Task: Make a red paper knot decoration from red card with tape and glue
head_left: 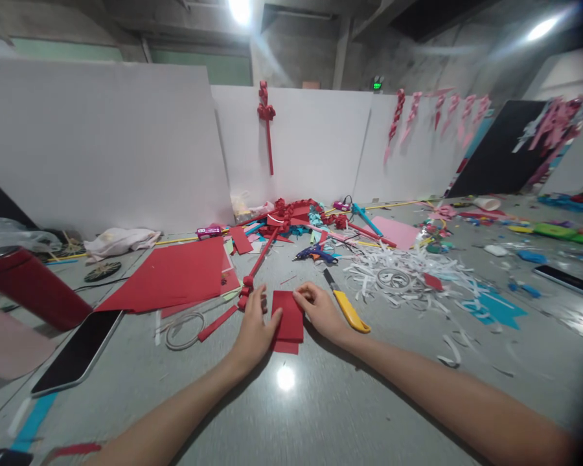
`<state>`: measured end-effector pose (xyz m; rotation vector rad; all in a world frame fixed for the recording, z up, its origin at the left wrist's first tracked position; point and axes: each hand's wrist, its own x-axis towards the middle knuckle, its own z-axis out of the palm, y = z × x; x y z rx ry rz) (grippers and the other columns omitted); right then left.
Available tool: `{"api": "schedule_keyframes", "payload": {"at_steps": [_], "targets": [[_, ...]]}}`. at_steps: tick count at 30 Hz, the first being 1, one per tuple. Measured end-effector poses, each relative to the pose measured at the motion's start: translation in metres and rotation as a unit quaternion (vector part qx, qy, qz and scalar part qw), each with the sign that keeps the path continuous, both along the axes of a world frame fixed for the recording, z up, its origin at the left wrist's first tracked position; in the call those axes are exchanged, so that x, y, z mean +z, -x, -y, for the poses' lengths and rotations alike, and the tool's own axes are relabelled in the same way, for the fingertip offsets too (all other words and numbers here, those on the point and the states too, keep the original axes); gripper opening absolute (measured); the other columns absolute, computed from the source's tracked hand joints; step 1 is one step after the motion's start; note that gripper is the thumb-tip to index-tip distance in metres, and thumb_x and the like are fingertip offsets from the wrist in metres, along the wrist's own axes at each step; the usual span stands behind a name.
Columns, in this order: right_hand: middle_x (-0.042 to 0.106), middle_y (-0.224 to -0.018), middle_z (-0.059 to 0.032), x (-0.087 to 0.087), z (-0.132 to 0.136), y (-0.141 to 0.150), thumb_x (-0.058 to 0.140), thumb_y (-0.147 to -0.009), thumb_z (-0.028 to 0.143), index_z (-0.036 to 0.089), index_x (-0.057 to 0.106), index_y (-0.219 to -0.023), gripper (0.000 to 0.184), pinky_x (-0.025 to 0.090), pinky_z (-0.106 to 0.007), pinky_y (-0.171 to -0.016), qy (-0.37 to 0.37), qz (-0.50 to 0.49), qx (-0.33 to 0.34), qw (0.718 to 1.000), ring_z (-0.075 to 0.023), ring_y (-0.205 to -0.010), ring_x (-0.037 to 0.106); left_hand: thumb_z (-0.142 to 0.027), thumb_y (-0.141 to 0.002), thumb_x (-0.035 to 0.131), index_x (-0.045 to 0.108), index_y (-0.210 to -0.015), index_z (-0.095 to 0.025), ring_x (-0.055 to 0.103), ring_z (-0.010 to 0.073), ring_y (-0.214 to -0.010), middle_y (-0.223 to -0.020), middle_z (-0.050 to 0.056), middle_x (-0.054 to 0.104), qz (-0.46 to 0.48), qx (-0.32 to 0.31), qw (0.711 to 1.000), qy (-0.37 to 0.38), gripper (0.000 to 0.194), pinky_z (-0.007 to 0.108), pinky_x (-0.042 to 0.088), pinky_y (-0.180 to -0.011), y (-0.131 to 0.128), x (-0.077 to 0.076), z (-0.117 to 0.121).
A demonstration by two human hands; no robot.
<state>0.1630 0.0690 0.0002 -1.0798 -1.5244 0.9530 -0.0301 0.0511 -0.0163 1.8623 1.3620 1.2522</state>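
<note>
A small folded piece of red paper [288, 317] lies on the grey floor in front of me, its lower layer sticking out toward me. My right hand [318, 310] pinches its right edge near the top corner between thumb and finger. Along the left side rests my left hand [255, 327], open, its thumb touching the paper's edge and its fingers stretched forward. A red paper stick with curled knots [245, 294] lies just beyond my left fingers. Right of my right hand is a utility knife with a yellow handle [350, 312], its blade pointing away.
Large red sheets [175, 272], a silver tape ring [184, 331], a phone [80, 353] and a red flask [39, 288] are on the left. Ahead lies a blue glue gun [315, 254]. White paper shreds [398, 272] spread to the right. White panels [315, 142] stand behind.
</note>
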Motion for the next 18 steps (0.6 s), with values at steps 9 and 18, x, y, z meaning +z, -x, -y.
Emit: {"api": "schedule_keyframes", "payload": {"at_steps": [9, 18], "targets": [[0.072, -0.082, -0.0026, -0.002, -0.002, -0.003, 0.066, -0.091, 0.053, 0.021, 0.062, -0.102, 0.034, 0.050, -0.029, -0.067, 0.034, -0.092, -0.001, 0.995, -0.0191, -0.075, 0.066, -0.040, -0.091, 0.064, 0.064, -0.116, -0.016, 0.068, 0.0195, -0.077, -0.083, 0.004, 0.074, 0.135, -0.070, 0.983, 0.104, 0.035, 0.030, 0.052, -0.073, 0.005, 0.012, -0.006], [0.062, -0.071, 0.0003, -0.001, -0.002, -0.003, 0.074, -0.085, 0.048, 0.018, 0.062, -0.075, 0.034, 0.043, -0.028, -0.063, 0.002, -0.032, -0.031, 0.999, -0.0158, -0.067, 0.055, -0.045, -0.091, 0.064, 0.069, -0.112, -0.015, 0.066, 0.0189, -0.071, -0.078, 0.003, 0.073, 0.125, -0.063, 0.984, 0.110, 0.037, 0.029, 0.050, -0.067, 0.006, 0.014, -0.006]]}}
